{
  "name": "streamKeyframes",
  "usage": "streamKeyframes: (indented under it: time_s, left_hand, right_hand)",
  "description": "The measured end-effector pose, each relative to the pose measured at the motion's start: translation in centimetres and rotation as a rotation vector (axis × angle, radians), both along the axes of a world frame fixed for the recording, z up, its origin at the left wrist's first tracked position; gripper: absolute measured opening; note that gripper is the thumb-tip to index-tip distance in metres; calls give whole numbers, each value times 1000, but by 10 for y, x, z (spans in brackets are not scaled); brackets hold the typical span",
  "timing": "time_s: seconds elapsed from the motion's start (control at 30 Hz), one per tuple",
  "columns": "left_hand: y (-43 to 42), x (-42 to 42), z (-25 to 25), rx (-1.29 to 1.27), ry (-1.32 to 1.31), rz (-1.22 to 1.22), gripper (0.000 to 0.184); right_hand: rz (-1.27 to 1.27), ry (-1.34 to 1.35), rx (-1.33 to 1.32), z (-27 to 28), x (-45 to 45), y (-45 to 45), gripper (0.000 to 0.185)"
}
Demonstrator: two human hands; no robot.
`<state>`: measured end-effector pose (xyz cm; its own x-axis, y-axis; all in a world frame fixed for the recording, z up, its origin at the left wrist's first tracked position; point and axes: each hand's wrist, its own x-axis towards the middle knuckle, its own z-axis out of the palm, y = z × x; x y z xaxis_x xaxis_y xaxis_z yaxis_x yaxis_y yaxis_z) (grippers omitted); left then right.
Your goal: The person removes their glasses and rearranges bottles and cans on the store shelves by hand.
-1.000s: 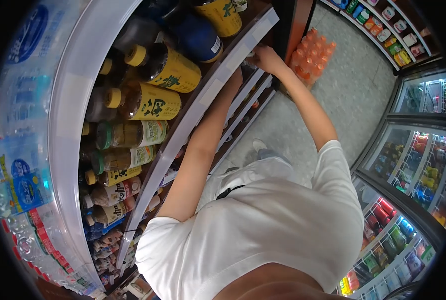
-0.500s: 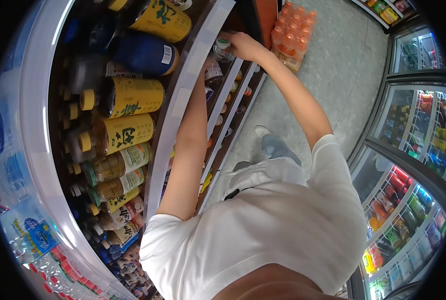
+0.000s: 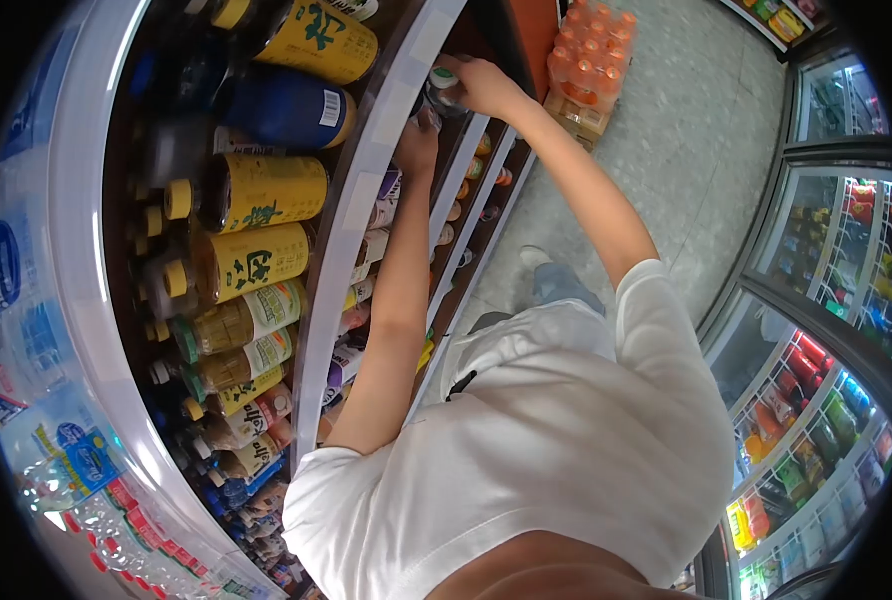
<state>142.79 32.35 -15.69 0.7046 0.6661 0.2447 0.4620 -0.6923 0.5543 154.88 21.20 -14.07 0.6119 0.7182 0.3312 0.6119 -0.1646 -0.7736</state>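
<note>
Clasping a bottle point(image 3: 452, 97) near its cap point(image 3: 444, 76), the right hand point(image 3: 488, 87) is working below the upper shelf point(image 3: 361, 200); the left hand point(image 3: 418, 147) is reaching close by, its grip unclear. Grasping is seemingly done, releasing not yet happening.

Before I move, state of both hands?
Left hand: beside the white shelf edge; whether it grips cannot be told.
Right hand: closed on a clear, green-capped plastic bottle.

A shelf point(image 3: 366, 192) with a pale front strip bears a row of standing bottles: yellow-labelled bottles point(image 3: 269, 193), a dark blue bottle point(image 3: 284, 107), green-capped bottles point(image 3: 218, 333). Lower shelves point(image 3: 462, 165) carry more drinks point(image 3: 483, 146). On the grey floor point(image 3: 681, 165) sits a cardboard box point(image 3: 578, 117) under orange bottles point(image 3: 588, 62)
</note>
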Motion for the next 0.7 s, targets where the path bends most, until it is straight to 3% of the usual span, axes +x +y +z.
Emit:
streamKeyframes:
  time_s: [0.03, 0.13, 0.17, 0.2, 0.23, 0.27, 0.3, 0.33, 0.37, 0.4, 0.43, 0.47, 0.5, 0.53, 0.6, 0.63, 0.67, 0.7]
  left_hand:
    - [-1, -2, -3, 180, -74, 4, 46]
    - [4, -4, -10, 269, -105, 4, 43]
    - [2, -2, -6, 185, -14, 31, 39]
    - [9, 1, -12, 72, 237, 0, 41]
    - [-10, -4, 5, -9, -58, -32, 39]
    - [-3, 2, -9, 34, 56, -12, 38]
    - [-13, -3, -5, -183, -100, -132, 40]
    - [-22, -8, 5, -405, -36, -57, 44]
    - [-30, -12, 15, -637, 6, 12, 48]
    - [-33, -18, 22, -709, -4, -34, 48]
    - [-45, -18, 42, -660, -11, 157, 35]
    - [-53, -22, 22, -624, -228, 205, 29]
    - [-52, -30, 41, -700, -176, 201, 28]
    - [-52, -36, 61, -782, -125, 185, 27]
    - [-41, -26, 1, -393, 117, -35, 33]
    - [-45, -32, 10, -319, 83, -52, 34]
    - [-51, -38, 21, -243, 54, -66, 35]
    - [-53, -46, 25, -164, -20, -51, 36]
  right_hand:
    - [12, -7, -1, 1, 0, -1, 45]
    - [15, -15, 54, -6, -1, 0, 45]
    - [0, 1, 20, -3, -3, -2, 43]
    - [-12, 12, -8, 0, -4, -2, 42]
    - [-30, 0, -38, 0, -5, -5, 41]
    - [-35, -24, -50, -1, -6, -3, 39]
    - [-92, -49, 15, -7, -10, 1, 37]
    - [-71, 33, -8, -13, -11, 4, 38]
    - [-106, -172, 88, -18, -15, 6, 38]
    - [-92, -195, 74, -37, -13, 8, 40]
    - [-70, -228, 136, -37, -17, 9, 43]
    - [-28, -198, 148, -35, -22, 10, 48]
    - [-9, -152, 171, -36, -24, 11, 49]
    - [27, 66, 121, -34, -29, 10, 49]
    - [22, -88, 84, -40, -26, 8, 50]
    - [17, -114, 153, -41, -27, 8, 49]
    - [32, 118, 76, -31, -30, 5, 50]
    - [-6, 78, 140, -19, -40, 4, 49]
